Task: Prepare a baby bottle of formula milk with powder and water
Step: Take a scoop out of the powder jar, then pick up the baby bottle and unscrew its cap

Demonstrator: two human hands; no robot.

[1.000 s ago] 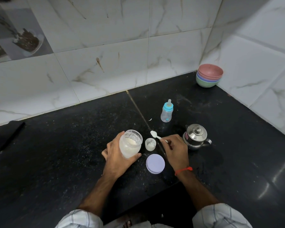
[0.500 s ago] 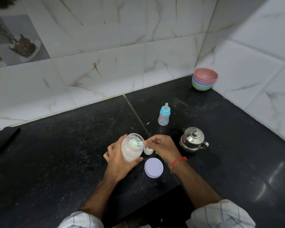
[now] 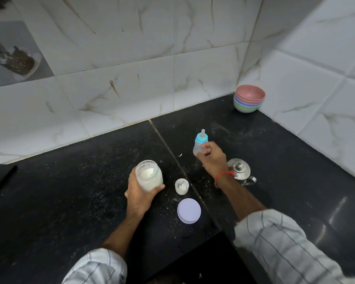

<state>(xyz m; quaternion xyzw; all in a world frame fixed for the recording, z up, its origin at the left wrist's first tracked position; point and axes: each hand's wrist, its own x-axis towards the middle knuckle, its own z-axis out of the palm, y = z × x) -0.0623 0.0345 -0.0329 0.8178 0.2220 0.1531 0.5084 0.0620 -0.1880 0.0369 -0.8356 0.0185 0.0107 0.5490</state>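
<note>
- Black speckled stone counter (image 3: 70, 201), one surface, bounded by white marbled wall tiles (image 3: 121, 58) at the far side and the right.
- One clear baby bottle with a blue collar and pale teat (image 3: 200, 143), upright, far of centre.
- One frosted open jar of white powder (image 3: 149, 175), left of centre. Its round lilac lid (image 3: 189, 210), one, lies flat on the counter, near and to the right of the jar.
- One small white cup (image 3: 181, 186) with powder traces inside, between the jar and the lid, apart from both.
- One lidded steel pot with a knob and side handle (image 3: 240, 171), right of the bottle, partly behind the right wrist.
- One stack of bowls (image 3: 249, 101) in the far right corner: pink on top, blue then green lower; exact count cannot be told.
- Left hand (image 3: 140, 193): fingers and thumb curled round the jar's lower body, gripping it; whether the jar rests on the counter cannot be told.
- Right hand (image 3: 212, 156): reached far, fingers curled against the bottle's clear body; a red thread band (image 3: 223, 175) on the wrist.
- Both hands well apart; two striped sleeves (image 3: 285, 249) at the near edge.
</note>
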